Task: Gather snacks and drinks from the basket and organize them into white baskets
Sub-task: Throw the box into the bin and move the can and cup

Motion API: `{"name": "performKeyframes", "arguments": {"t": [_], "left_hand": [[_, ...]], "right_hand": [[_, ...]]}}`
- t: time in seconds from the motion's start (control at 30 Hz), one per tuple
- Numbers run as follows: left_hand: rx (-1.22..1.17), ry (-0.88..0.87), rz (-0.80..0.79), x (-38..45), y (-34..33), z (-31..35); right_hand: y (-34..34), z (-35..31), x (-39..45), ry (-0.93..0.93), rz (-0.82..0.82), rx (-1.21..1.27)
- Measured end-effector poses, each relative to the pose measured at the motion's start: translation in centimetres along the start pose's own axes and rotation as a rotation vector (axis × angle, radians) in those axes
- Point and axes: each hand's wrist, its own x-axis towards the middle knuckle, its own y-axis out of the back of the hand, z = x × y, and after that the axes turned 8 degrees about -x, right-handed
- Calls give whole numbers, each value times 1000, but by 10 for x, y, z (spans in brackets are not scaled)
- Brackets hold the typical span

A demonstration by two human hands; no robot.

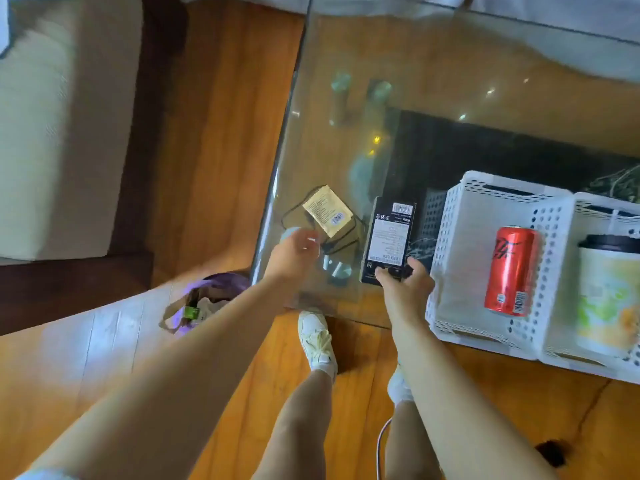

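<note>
Glass forms the top of the table [433, 64], and the sorting step is in hand on it. The right hand [405, 282] grips the near end of a black box [388, 237], fingers closed on it, just beside the nearer white basket [450, 237]. The left hand [294, 251] is blurred over the table edge, near a tan packet [327, 211]; whether it holds something cannot be told. The two hands are apart.

The next move probably calls for lifting the box over the basket wall and laying it inside, next to the red can [510, 270].

Counted: two white baskets, the second one [595, 209] holding one paper cup [606, 292]; one can, one box, one packet. One purple bag [207, 299] stands on the floor with at least one item inside.
</note>
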Motion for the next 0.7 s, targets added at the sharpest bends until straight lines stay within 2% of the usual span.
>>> {"name": "performKeyframes", "arguments": {"t": [0.1, 0.23, 0.47, 0.7], "left_hand": [[138, -95, 106, 32, -5, 5], [242, -182, 220, 68, -10, 11], [438, -226, 276, 84, -23, 9], [529, -187, 322, 90, -27, 11]], "right_hand": [[-10, 0, 22, -39, 63, -69], [-20, 8, 39, -28, 65, -241], [-24, 18, 45, 51, 123, -316], [-24, 18, 50, 26, 112, -285]]}}
